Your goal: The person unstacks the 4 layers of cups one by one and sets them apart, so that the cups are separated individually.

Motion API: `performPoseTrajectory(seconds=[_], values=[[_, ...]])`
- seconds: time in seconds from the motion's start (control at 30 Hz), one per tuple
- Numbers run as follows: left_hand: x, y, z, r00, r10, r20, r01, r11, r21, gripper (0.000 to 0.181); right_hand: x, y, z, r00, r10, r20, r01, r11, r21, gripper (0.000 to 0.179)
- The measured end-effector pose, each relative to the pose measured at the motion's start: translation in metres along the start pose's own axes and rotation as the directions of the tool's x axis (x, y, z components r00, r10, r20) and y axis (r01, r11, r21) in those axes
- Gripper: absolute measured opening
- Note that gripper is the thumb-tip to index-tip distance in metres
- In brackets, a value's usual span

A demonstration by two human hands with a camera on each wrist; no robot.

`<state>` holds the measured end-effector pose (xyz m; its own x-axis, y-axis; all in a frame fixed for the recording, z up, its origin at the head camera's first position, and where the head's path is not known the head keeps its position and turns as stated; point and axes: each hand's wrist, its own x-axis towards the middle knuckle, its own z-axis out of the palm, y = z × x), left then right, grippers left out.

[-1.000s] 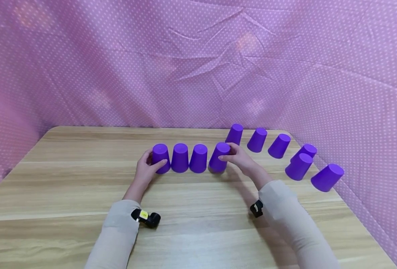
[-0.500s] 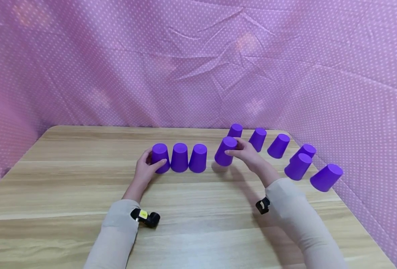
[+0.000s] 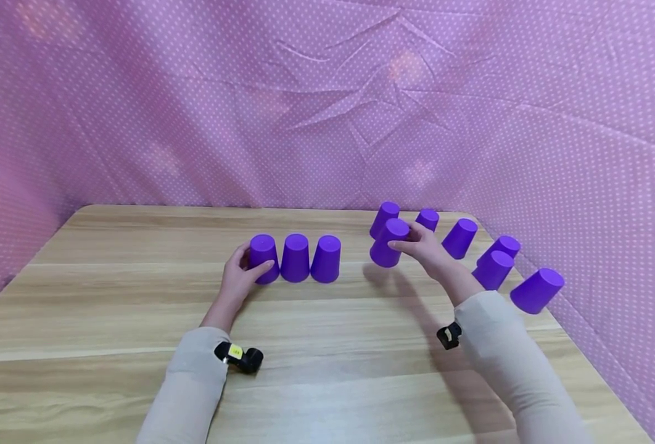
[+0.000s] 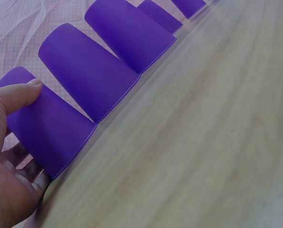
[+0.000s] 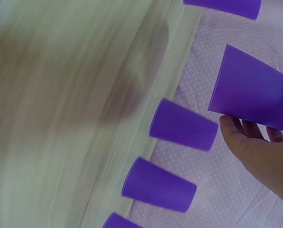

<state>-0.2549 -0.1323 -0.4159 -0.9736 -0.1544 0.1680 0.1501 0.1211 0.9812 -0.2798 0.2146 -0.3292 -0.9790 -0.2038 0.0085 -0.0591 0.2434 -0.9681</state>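
Note:
Three purple plastic cups stand upside down in a row, the leftmost cup (image 3: 263, 246), the middle cup (image 3: 295, 259) and the right-hand cup (image 3: 325, 260). My left hand (image 3: 236, 285) grips the leftmost one, thumb across its near side and fingers around the far side. In the left wrist view the row's rims (image 4: 96, 124) meet at the table. Right of the row, my right hand (image 3: 428, 251) holds another upside-down purple cup (image 3: 384, 250) above the table, slightly tilted. The right wrist view shows fingers (image 5: 236, 135) against this raised cup (image 5: 253, 90).
Several more upside-down purple cups curve along the table's right side, from a far cup (image 3: 382, 217) to a near cup (image 3: 537, 291). The raised cup and right hand partly hide two of them. Pink dotted cloth (image 3: 327, 123) hangs behind the wooden table (image 3: 327, 370).
My right hand has lifted its cup off the right end of the row and carried it rightward and away, opening a gap. My left hand has stayed on the leftmost cup.

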Motion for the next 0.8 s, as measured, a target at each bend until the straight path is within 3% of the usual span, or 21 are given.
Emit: performPoseTrajectory(seconds=[0.23, 0.67, 0.8], values=[[0.002, -0.001, -0.001, 1.0, 0.005, 0.005, -0.004, 1.0, -0.004, 0.064, -0.007, 0.005, -0.02, 1.0, 0.005, -0.022, -0.004, 0.997, 0.079, 0.053], [0.005, -0.002, -0.002, 1.0, -0.021, 0.011, 0.021, 1.0, 0.003, 0.065, -0.021, 0.016, -0.051, 0.989, 0.045, -0.144, -0.024, 0.99, 0.142, 0.052], [0.006, -0.003, -0.002, 1.0, -0.023, 0.014, 0.023, 1.0, 0.007, 0.066, -0.024, 0.02, -0.058, 0.984, 0.06, -0.17, -0.04, 0.992, 0.122, 0.053]])
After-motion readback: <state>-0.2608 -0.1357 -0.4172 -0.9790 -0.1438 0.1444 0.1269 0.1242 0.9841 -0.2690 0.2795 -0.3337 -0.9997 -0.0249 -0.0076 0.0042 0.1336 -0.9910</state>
